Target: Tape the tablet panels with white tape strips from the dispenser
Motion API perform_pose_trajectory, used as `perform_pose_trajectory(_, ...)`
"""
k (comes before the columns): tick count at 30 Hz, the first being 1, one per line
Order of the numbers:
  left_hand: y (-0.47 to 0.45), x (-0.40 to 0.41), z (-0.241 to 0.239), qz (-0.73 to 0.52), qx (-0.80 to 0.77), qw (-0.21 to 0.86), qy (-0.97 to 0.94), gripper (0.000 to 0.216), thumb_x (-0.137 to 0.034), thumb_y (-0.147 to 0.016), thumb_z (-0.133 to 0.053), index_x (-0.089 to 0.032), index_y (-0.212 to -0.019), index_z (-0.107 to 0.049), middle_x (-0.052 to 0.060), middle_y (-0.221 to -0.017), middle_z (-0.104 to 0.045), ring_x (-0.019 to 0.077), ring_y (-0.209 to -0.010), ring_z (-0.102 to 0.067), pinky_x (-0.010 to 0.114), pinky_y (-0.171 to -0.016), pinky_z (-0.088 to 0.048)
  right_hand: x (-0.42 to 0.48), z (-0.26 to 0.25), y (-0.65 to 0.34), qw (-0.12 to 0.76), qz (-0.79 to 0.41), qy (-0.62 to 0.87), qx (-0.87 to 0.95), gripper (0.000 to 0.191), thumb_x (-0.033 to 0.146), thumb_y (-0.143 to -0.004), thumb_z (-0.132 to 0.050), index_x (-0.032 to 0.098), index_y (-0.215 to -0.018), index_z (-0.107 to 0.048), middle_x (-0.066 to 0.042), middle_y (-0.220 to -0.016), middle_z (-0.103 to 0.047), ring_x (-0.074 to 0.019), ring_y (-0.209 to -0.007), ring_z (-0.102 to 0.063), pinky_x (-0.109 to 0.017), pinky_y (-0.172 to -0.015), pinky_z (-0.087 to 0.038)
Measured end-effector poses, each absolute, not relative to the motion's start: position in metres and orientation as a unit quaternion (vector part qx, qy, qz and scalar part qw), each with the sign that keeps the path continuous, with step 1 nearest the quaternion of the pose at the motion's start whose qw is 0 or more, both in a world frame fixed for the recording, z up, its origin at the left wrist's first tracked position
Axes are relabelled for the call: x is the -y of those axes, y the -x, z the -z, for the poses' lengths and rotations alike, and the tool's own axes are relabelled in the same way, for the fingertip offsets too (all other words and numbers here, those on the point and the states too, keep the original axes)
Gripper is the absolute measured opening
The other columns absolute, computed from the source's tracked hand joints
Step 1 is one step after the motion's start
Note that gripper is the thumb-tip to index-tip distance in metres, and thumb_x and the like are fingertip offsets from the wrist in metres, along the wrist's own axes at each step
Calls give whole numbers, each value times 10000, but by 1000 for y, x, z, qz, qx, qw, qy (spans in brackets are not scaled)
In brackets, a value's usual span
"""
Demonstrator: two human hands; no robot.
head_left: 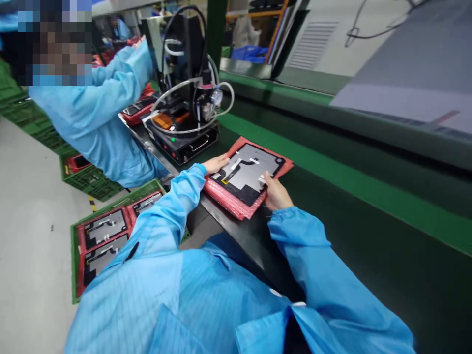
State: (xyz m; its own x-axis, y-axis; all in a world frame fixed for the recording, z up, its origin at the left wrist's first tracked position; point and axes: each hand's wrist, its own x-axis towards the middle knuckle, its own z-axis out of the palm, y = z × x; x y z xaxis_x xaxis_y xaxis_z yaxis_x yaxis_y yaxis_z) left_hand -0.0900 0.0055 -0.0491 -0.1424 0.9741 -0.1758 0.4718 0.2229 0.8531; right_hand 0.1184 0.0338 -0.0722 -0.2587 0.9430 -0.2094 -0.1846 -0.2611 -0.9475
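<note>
A tablet screen panel [254,164] lies face down, its grey metal back, black border and dark ribbon cable showing. It rests on a stack of red bubble-wrap sheets [230,200] at the bench's near edge. My left hand [217,164] grips the panel's left side. My right hand [276,192] holds the right edge, with the thumb on top near a white tab and the other fingers mostly hidden. Whether either hand also grips the bubble wrap, I cannot tell.
A black machine [180,135] with looping hoses and a gauge stands left on the dark bench [354,221]. A green crate [75,268] of similar panels on red wrap sits lower left. Beyond it a co-worker in blue [96,118] reaches towards the bench. More green crates [86,179] stand behind.
</note>
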Motion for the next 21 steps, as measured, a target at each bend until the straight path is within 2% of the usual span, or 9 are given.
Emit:
perform_pose_trajectory(4,94,1,48,-369,-663,407,-509,586,-357,-974,-401,-109,-1505,-383,68,-1548,-427,208,-1421,-422,260,-1187,-289,-32,71,-138,416,-685,443,402,161,398,-808,-637,242,-811,-597,-31,-867,-716,-173,-881,-707,-328,-850,-606)
perform_pose_trajectory(7,98,16,51,-447,-713,317,-437,482,-349,-966,-445,-114,-1378,-530,113,-1451,-551,207,-1356,-501,276,-1152,-346,-30,76,-161,413,-678,496,350,147,345,-829,-637,230,-748,-593,-10,-761,-684,-128,-717,-687,-273,-717,-617)
perform_pose_trajectory(9,98,34,59,-498,-747,234,-374,385,-306,-971,-419,-136,-1284,-566,125,-1339,-629,200,-1269,-569,298,-1108,-396,-26,82,-177,422,-668,510,339,166,320,-808,-674,207,-721,-590,-10,-726,-673,-106,-674,-680,-225,-647,-602)
perform_pose_trajectory(11,94,61,74,-524,-770,165,-325,341,-265,-980,-349,-125,-1232,-530,163,-1302,-609,206,-1223,-574,335,-1084,-409,-21,89,-193,434,-661,501,351,217,337,-727,-765,184,-719,-612,-22,-715,-684,-110,-667,-691,-205,-611,-594)
perform_pose_trajectory(13,81,93,92,-532,-785,115,-296,292,-237,-964,-318,-104,-1159,-490,204,-1245,-573,224,-1166,-564,375,-1044,-428,-14,96,-209,456,-651,483,368,365,394,-565,-878,168,-713,-632,-29,-694,-692,-122,-656,-699,-201,-600,-596)
perform_pose_trajectory(16,45,139,117,-526,-778,95,-329,119,-226,-916,-375,-172,-959,-471,100,-952,-582,183,-874,-581,338,-836,-501,-4,104,-228,472,-625,467,411,581,501,-326,-936,158,-693,-646,-30,-668,-692,-131,-618,-692,-210,-570,-595)
perform_pose_trajectory(19,-4,169,128,-498,-729,137,-449,76,-249,-867,-498,-210,-805,-478,3,-753,-543,133,-686,-541,258,-683,-487,5,108,-237,457,-599,470,460,612,548,-288,-920,163,-687,-661,-27,-670,-700,-125,-583,-681,-219,-532,-580)
perform_pose_trajectory(21,-32,181,127,-444,-671,190,-562,119,-241,-820,-598,-210,-736,-518,-15,-697,-563,119,-662,-559,227,-664,-485,8,108,-239,450,-586,477,476,596,549,-293,-912,169,-680,-665,-20,-659,-700,-113,-570,-674,-205,-528,-567)
